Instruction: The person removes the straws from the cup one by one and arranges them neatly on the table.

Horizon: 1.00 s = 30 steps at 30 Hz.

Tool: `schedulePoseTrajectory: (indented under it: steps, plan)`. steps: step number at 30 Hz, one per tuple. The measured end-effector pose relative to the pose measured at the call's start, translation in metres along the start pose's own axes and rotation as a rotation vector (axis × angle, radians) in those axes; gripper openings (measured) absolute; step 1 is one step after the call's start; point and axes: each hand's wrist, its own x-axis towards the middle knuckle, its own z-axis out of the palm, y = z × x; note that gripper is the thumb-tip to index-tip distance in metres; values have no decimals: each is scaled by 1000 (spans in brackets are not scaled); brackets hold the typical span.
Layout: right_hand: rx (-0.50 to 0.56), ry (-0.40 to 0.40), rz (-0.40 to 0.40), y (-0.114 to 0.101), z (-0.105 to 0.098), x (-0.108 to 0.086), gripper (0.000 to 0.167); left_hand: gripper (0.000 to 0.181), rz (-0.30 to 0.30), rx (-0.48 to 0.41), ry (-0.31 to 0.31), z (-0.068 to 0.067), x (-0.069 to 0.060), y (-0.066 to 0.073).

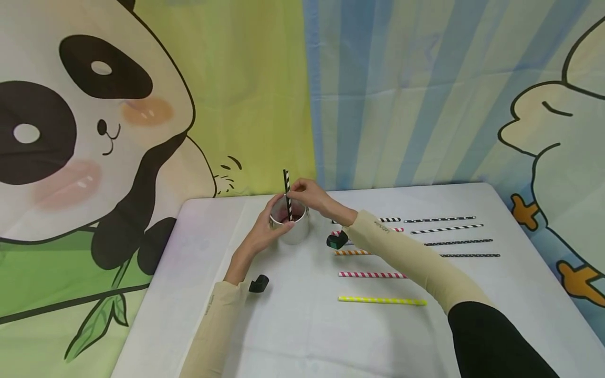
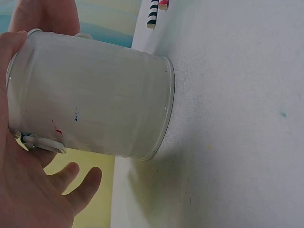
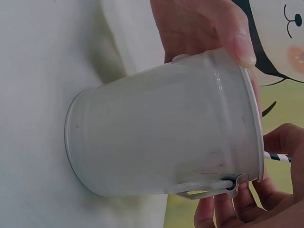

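A white metal bucket (image 1: 295,234) with a side handle stands upright near the table's back edge. My left hand (image 1: 262,231) holds it by the rim, with the thumb (image 3: 243,49) over the edge. Two paper straws stand up out of the bucket: a black-and-white striped straw (image 1: 289,181) and a darker straw (image 1: 285,175) right beside it. My right hand (image 1: 313,195) is above the rim and pinches the striped straw. Whether its fingers also touch the darker one I cannot tell. The bucket's wall hides the straws' lower ends in both wrist views.
Several black-and-white patterned straws (image 1: 446,229) lie in rows at the table's right. Closer in are an orange straw (image 1: 353,252), a red-striped straw (image 1: 371,274) and a yellow straw (image 1: 382,301). My right forearm covers parts of several straws. A printed curtain (image 1: 264,94) hangs behind the table.
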Motion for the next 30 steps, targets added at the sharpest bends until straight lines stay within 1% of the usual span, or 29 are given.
schedulePoseTrajectory:
  steps: [3,8,15,18,23,25,30]
  plan:
    - [5,2,-10,1,2,0,20,88,10,-6,-2,0,0,-1]
    - [17,5,-35,1,2,0,13,89,4,4,2,0,0,-1]
    - [86,6,-4,0,3,2,18,88,-8,8,5,0,-1,-1]
    - [98,7,2,0,2,2,18,88,-5,8,6,0,0,-1]
    - [109,4,-25,2,-1,1,15,89,1,7,8,0,0,-2]
    - [126,-4,-38,3,-3,0,14,89,-8,9,11,0,0,-2]
    - [177,-22,-33,7,-8,-3,14,87,-17,-5,7,0,0,-1]
